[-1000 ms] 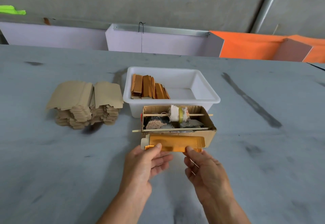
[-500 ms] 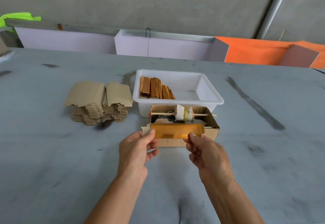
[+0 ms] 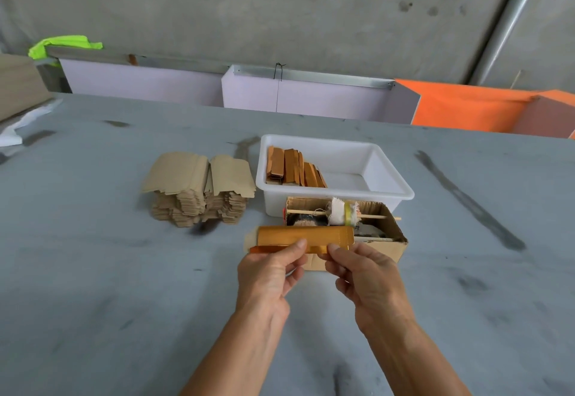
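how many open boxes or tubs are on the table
2: a white plastic tub holding folded orange pieces, and a cardboard box just in front of it, partly behind the held gold card. None looks hidden.

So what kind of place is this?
Probably a small craft workshop: a stack of flat card blanks, a white tub of folded orange pieces, and the left hand and right hand pinching a gold card.

Both bare forearms reach forward, close together. The left hand and right hand pinch, thumbs on top.
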{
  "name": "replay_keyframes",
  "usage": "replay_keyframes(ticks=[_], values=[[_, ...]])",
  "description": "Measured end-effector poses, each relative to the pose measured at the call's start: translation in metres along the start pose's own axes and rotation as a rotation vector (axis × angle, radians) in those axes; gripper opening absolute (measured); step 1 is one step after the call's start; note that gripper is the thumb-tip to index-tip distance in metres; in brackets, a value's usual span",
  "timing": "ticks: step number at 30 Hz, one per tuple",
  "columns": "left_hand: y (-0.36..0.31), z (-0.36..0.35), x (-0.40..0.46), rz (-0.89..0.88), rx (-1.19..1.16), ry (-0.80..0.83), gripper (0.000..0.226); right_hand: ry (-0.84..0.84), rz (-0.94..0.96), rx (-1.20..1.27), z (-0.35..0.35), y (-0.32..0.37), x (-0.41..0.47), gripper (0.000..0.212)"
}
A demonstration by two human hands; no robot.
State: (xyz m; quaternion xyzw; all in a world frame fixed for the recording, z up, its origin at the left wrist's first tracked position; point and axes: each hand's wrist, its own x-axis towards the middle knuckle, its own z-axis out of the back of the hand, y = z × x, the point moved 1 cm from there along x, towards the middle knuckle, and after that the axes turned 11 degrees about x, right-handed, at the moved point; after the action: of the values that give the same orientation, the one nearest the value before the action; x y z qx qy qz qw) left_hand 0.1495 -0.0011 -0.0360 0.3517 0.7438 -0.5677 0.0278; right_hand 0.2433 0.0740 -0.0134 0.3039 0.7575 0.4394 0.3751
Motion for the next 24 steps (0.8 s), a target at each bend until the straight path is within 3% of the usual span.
replay_keyframes(ticks=[4,8,16,21,24], values=[[-0.010,0.007,0.004,0.010,-0.061,0.037,0.014,0.050,0.029,-0.067,-0.010,0.015,0.011,0.015],[-0.024,0.013,0.014,-0.035,-0.114,-0.032,0.012,0.075,0.060,-0.154,-0.025,0.040,0.035,0.017],[-0.056,-0.016,0.042,-0.107,-0.123,-0.060,0.011,0.085,0.092,-0.107,-0.070,0.059,0.089,0.013],[-0.065,-0.026,0.071,-0.358,0.189,-0.202,0.012,0.070,0.126,-0.172,-0.092,0.073,0.133,0.007],[-0.071,-0.031,0.087,-0.552,0.438,-0.288,0.006,0.005,0.196,-0.254,-0.104,0.082,0.166,0.031]])
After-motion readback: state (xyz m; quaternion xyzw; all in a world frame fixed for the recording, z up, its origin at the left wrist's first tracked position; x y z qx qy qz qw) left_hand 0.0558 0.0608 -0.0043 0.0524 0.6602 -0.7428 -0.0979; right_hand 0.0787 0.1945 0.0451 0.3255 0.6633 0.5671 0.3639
